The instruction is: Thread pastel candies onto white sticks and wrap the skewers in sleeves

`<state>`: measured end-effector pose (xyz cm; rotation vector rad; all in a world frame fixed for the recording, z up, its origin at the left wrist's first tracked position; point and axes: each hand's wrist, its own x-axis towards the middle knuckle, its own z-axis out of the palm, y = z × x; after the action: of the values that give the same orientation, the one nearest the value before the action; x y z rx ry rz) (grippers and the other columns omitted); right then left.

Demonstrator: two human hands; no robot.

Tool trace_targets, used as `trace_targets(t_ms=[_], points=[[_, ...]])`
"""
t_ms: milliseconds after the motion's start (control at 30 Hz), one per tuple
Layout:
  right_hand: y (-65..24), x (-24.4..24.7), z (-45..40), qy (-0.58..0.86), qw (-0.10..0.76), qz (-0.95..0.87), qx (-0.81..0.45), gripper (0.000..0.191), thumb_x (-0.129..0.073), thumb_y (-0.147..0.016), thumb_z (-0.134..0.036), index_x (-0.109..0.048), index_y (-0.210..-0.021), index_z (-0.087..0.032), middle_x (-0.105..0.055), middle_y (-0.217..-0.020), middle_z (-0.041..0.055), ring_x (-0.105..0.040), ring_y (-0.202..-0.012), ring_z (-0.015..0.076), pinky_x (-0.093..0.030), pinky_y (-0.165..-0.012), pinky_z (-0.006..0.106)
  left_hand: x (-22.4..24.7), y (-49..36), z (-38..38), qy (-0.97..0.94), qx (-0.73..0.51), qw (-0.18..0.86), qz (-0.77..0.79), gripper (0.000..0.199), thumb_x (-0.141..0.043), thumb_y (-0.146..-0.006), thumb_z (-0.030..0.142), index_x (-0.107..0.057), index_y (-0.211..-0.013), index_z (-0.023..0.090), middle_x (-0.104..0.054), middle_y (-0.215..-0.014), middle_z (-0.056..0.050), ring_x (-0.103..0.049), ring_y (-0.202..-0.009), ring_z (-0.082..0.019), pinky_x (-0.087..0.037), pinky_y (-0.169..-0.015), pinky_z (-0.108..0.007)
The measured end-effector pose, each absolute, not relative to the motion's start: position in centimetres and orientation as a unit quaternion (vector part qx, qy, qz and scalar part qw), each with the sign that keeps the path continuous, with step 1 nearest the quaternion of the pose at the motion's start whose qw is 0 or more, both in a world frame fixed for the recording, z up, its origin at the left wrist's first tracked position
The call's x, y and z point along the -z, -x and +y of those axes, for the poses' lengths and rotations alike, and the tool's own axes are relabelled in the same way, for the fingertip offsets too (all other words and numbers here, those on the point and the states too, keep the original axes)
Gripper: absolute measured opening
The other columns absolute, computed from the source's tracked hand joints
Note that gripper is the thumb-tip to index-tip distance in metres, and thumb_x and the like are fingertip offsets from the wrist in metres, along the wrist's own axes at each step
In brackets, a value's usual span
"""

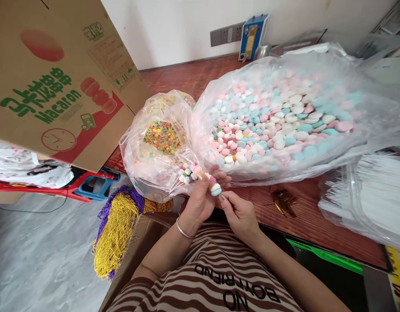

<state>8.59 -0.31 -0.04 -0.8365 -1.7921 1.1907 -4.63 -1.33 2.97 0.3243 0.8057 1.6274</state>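
Note:
My left hand (201, 197), palm up with a silver bangle on the wrist, holds a row of pastel candies (215, 189) between thumb and fingers. Pink, white and blue pieces sit end to end in it. Closed in a pinch, my right hand (240, 213) meets the row's lower end; what lies between its fingertips is hidden. Just beyond my left hand, more small pastel candies (188, 173) lie at the mouth of a clear bag (131, 160) of tiny coloured rings (164, 137). Right of it spreads a large clear bag (365, 149) full of pink, white and blue candies (278, 125).
A printed Macaron carton (99, 56) stands at the left. Gold and purple bead strands (117, 234) hang below the table's (304, 225) left end. Gold twist ties (284, 202) and a bag of white sticks (378, 195) lie at right. A blue device (253, 37) stands by the wall.

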Motion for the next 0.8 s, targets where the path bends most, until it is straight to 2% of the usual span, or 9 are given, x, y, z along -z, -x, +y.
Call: trace_targets(t_ms=[67,133,267,367,433,500,633,700,800], points=[[-9.0,0.1,-0.2,0.314,0.407,-0.737,-0.439,0.021,-0.052,-0.103,-0.027,-0.07,-0.095,-0.02,-0.07,-0.075,0.001,-0.062,-0.064,0.014,-0.045,-0.061,0.025,-3.6,5.8,-1.1,-0.137,-0.726,0.582,0.34,0.057,-0.082,-0.076,0.06,-0.068,-0.115,0.022,-0.073,-0.117,-0.009,-0.07,-0.106,-0.024,-0.057,-0.091,-0.036],[-9.3,0.3,-0.1,0.299,0.412,-0.765,-0.395,0.019,-0.052,-0.103,-0.023,-0.07,-0.1,-0.02,-0.074,-0.082,0.0026,-0.066,-0.069,0.015,-0.047,-0.065,0.025,-4.4,6.9,-0.8,-0.123,-0.755,0.55,0.336,0.053,-0.08,-0.08,0.058,-0.068,-0.119,0.024,-0.073,-0.118,-0.007,-0.071,-0.105,-0.022,-0.057,-0.091,-0.036],[-9.5,1.2,-0.3,0.29,0.449,-0.821,-0.203,0.014,-0.057,-0.101,-0.02,-0.069,-0.108,-0.019,-0.073,-0.078,0.0055,-0.064,-0.068,0.0174,-0.045,-0.065,0.029,-5.5,7.6,-0.4,-0.093,-0.773,0.521,0.35,0.035,-0.08,-0.087,0.035,-0.069,-0.118,0.023,-0.062,-0.071,0.006,-0.06,-0.059,-0.007,-0.056,-0.072,-0.022],[-9.5,1.3,-0.5,0.291,0.448,-0.837,-0.118,0.01,-0.06,-0.099,-0.019,-0.069,-0.103,-0.018,-0.066,-0.069,0.0045,-0.055,-0.06,0.0162,-0.039,-0.06,0.031,-5.7,7.0,0.0,-0.061,-0.778,0.52,0.346,0.022,-0.077,-0.09,0.033,-0.07,-0.106,0.02,-0.043,-0.058,0.011,-0.043,-0.046,-0.003,-0.049,-0.059,-0.017],[-9.5,1.0,-0.8,0.291,0.436,-0.829,-0.196,0.013,-0.057,-0.101,-0.024,-0.068,-0.097,-0.019,-0.064,-0.069,0.0044,-0.054,-0.06,0.0156,-0.039,-0.059,0.031,-5.7,6.5,0.1,-0.056,-0.776,0.531,0.335,0.021,-0.076,-0.091,0.036,-0.07,-0.102,0.02,-0.04,-0.059,0.011,-0.038,-0.044,-0.002,-0.046,-0.054,-0.016],[-9.4,0.4,-1.1,0.309,0.411,-0.77,-0.377,0.023,-0.052,-0.103,-0.034,-0.067,-0.091,-0.02,-0.06,-0.067,0.0022,-0.051,-0.057,0.0142,-0.038,-0.055,0.029,-5.6,6.1,0.0,-0.067,-0.77,0.547,0.322,0.022,-0.075,-0.091,0.039,-0.071,-0.101,0.019,-0.039,-0.059,0.01,-0.034,-0.042,-0.001,-0.043,-0.05,-0.015],[-8.7,-0.7,-1.8,0.29,0.302,-0.475,-0.774,0.038,-0.061,-0.095,-0.057,-0.06,-0.082,-0.021,-0.036,-0.051,-0.0094,-0.025,-0.041,0.0072,-0.022,-0.04,0.023,-5.6,5.5,-0.3,-0.089,-0.757,0.581,0.286,0.024,-0.072,-0.093,0.041,-0.072,-0.1,0.018,-0.035,-0.059,0.01,-0.028,-0.041,-0.001,-0.037,-0.046,-0.014],[-8.2,-0.9,-2.0,0.251,0.253,-0.353,-0.865,0.039,-0.069,-0.089,-0.058,-0.058,-0.081,-0.021,-0.027,-0.049,-0.0137,-0.014,-0.037,0.0046,-0.017,-0.037,0.021,-5.6,5.2,-0.4,-0.093,-0.75,0.595,0.273,0.025,-0.069,-0.095,0.042,-0.072,-0.1,0.018,-0.034,-0.058,0.01,-0.026,-0.041,-0.001,-0.036,-0.046,-0.014],[-7.9,-1.1,-2.0,0.247,0.256,-0.313,-0.881,0.039,-0.072,-0.086,-0.057,-0.058,-0.079,-0.021,-0.027,-0.049,-0.0141,-0.014,-0.036,0.0039,-0.019,-0.036,0.021,-5.7,5.0,-0.2,-0.081,-0.744,0.596,0.292,0.025,-0.068,-0.096,0.043,-0.072,-0.098,0.018,-0.034,-0.058,0.01,-0.029,-0.041,-0.002,-0.038,-0.047,-0.014]])
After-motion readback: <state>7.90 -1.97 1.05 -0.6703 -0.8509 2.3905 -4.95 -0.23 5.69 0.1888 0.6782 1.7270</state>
